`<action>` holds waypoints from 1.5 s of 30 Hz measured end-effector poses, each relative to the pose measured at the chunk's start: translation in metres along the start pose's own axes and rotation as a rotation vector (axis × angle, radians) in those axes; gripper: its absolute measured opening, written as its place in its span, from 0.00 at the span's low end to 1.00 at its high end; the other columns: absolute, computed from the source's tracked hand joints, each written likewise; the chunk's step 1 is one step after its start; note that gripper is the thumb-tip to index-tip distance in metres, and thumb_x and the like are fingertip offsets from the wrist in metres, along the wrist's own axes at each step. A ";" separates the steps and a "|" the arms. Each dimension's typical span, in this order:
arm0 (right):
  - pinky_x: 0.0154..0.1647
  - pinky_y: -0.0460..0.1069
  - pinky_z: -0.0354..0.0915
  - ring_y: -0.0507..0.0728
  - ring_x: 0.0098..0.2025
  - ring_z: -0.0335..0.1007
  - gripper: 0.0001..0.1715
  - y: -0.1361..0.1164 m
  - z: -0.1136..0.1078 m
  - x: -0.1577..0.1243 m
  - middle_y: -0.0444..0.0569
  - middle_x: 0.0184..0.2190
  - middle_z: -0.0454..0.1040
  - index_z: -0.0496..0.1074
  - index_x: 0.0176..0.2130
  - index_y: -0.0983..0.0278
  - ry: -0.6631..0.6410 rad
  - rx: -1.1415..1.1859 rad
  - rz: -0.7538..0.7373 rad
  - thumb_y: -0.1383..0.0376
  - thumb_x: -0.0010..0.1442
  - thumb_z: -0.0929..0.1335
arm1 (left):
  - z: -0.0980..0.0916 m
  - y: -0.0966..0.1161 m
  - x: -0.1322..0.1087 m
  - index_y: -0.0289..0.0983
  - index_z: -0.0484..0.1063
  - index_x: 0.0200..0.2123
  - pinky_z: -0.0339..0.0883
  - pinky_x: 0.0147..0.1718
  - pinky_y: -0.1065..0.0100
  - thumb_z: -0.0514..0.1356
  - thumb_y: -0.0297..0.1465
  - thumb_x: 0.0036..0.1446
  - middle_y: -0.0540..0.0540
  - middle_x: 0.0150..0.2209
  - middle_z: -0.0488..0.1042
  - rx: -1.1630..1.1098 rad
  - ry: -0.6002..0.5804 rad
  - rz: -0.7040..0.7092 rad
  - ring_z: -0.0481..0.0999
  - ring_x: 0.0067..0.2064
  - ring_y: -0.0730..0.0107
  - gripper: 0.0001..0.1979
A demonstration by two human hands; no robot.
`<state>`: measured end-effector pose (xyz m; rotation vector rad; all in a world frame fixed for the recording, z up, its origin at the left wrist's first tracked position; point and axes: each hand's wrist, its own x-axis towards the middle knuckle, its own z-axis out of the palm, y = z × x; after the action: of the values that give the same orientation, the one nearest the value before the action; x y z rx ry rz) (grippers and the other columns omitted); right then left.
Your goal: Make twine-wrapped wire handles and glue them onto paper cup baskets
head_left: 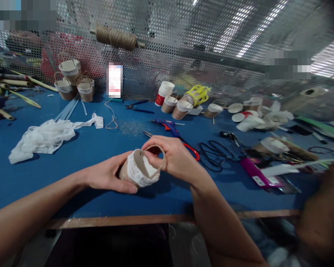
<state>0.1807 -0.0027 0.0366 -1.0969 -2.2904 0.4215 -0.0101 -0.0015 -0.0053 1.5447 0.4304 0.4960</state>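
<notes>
A small paper-cup basket [141, 170], wrapped in brown twine with white lace round its rim, is tilted above the blue table. My left hand [111, 172] is closed round its side, thumb along the front. With its fingers at the rim, my right hand [167, 157] grips the twine handle [161, 163], which arches over the cup's mouth; the fingertips are partly inside the cup. Just behind the right hand lie scissors [193, 151] with red handles, partly covered by it. A blue glue gun [168, 125] rests farther back.
Crumpled white lace [44, 139] lies at left, near clear glue sticks [69, 108]. Finished baskets [72, 72] are stacked behind. Pliers [140, 107], a black cable [215, 154] and a purple package [257, 174] lie about. Another person's blurred arm [320, 207] is at right.
</notes>
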 end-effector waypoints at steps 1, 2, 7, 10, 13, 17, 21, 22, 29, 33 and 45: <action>0.26 0.44 0.61 0.49 0.25 0.63 0.03 0.000 0.000 0.000 0.45 0.24 0.70 0.70 0.29 0.66 0.004 0.000 0.001 0.70 0.51 0.65 | 0.000 0.000 0.000 0.36 0.58 0.51 0.62 0.43 0.62 0.64 0.32 0.44 0.43 0.43 0.68 -0.009 -0.001 -0.002 0.68 0.43 0.63 0.30; 0.27 0.44 0.61 0.49 0.25 0.63 0.03 -0.001 0.000 0.000 0.46 0.24 0.70 0.70 0.30 0.67 0.006 0.001 0.001 0.70 0.51 0.65 | 0.000 0.001 0.000 0.36 0.59 0.51 0.63 0.42 0.61 0.64 0.32 0.44 0.43 0.43 0.68 -0.012 -0.001 -0.002 0.68 0.42 0.63 0.30; 0.28 0.45 0.63 0.49 0.26 0.65 0.05 -0.001 0.002 0.000 0.46 0.26 0.71 0.70 0.31 0.66 0.025 0.027 -0.002 0.70 0.53 0.64 | 0.000 0.000 -0.001 0.37 0.58 0.52 0.64 0.42 0.61 0.63 0.31 0.45 0.42 0.44 0.68 0.009 0.006 0.004 0.68 0.42 0.63 0.30; 0.29 0.45 0.64 0.50 0.26 0.66 0.06 0.000 0.003 -0.001 0.46 0.27 0.72 0.70 0.33 0.66 0.037 0.027 -0.006 0.69 0.53 0.64 | -0.001 -0.001 0.000 0.37 0.59 0.52 0.64 0.42 0.61 0.63 0.31 0.45 0.42 0.44 0.68 0.009 0.010 0.013 0.68 0.43 0.62 0.30; 0.29 0.45 0.64 0.50 0.27 0.66 0.06 0.000 0.003 -0.001 0.47 0.27 0.72 0.70 0.33 0.67 0.037 0.021 -0.001 0.69 0.53 0.65 | 0.000 0.000 0.000 0.37 0.59 0.52 0.64 0.42 0.61 0.63 0.31 0.45 0.42 0.44 0.68 0.005 0.013 0.012 0.68 0.43 0.62 0.29; 0.29 0.45 0.64 0.50 0.27 0.66 0.06 -0.001 0.002 -0.002 0.47 0.27 0.72 0.70 0.34 0.67 0.033 0.013 -0.002 0.69 0.53 0.65 | 0.001 0.002 0.001 0.36 0.57 0.53 0.63 0.43 0.61 0.63 0.31 0.44 0.42 0.46 0.68 -0.002 0.017 0.010 0.68 0.45 0.61 0.32; 0.30 0.46 0.64 0.50 0.28 0.67 0.06 -0.002 0.003 -0.002 0.47 0.28 0.72 0.70 0.33 0.66 0.035 0.006 0.003 0.69 0.53 0.65 | 0.000 0.001 0.000 0.37 0.57 0.54 0.63 0.43 0.60 0.64 0.31 0.44 0.42 0.45 0.69 0.024 0.030 -0.001 0.68 0.45 0.60 0.33; 0.30 0.46 0.65 0.51 0.28 0.67 0.06 -0.002 0.003 -0.002 0.48 0.28 0.72 0.71 0.34 0.66 0.038 0.008 0.002 0.69 0.53 0.65 | 0.000 0.000 0.000 0.36 0.57 0.53 0.63 0.43 0.60 0.64 0.32 0.44 0.42 0.45 0.69 0.036 0.029 -0.005 0.68 0.45 0.60 0.32; 0.31 0.46 0.66 0.51 0.30 0.67 0.12 -0.002 -0.010 -0.003 0.48 0.33 0.71 0.67 0.41 0.64 0.143 0.143 0.061 0.66 0.54 0.65 | -0.005 -0.003 -0.001 0.37 0.52 0.55 0.58 0.50 0.58 0.63 0.30 0.44 0.39 0.52 0.62 0.345 0.230 0.186 0.64 0.51 0.57 0.35; 0.24 0.43 0.62 0.48 0.24 0.63 0.05 -0.008 -0.023 -0.011 0.43 0.24 0.67 0.66 0.35 0.63 0.011 0.242 0.060 0.67 0.53 0.65 | -0.007 -0.002 -0.001 0.37 0.53 0.54 0.56 0.51 0.58 0.62 0.29 0.44 0.39 0.52 0.62 0.598 0.330 0.347 0.62 0.52 0.56 0.33; 0.19 0.43 0.51 0.46 0.16 0.53 0.03 -0.017 -0.019 -0.015 0.36 0.14 0.59 0.65 0.32 0.63 -0.306 0.045 0.029 0.67 0.53 0.65 | -0.007 -0.004 0.000 0.38 0.53 0.53 0.59 0.48 0.58 0.61 0.29 0.43 0.38 0.50 0.63 0.705 0.423 0.397 0.64 0.50 0.55 0.33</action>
<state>0.1895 -0.0237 0.0546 -1.1075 -2.5154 0.6904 -0.0137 0.0043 -0.0090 2.2295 0.6717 1.0700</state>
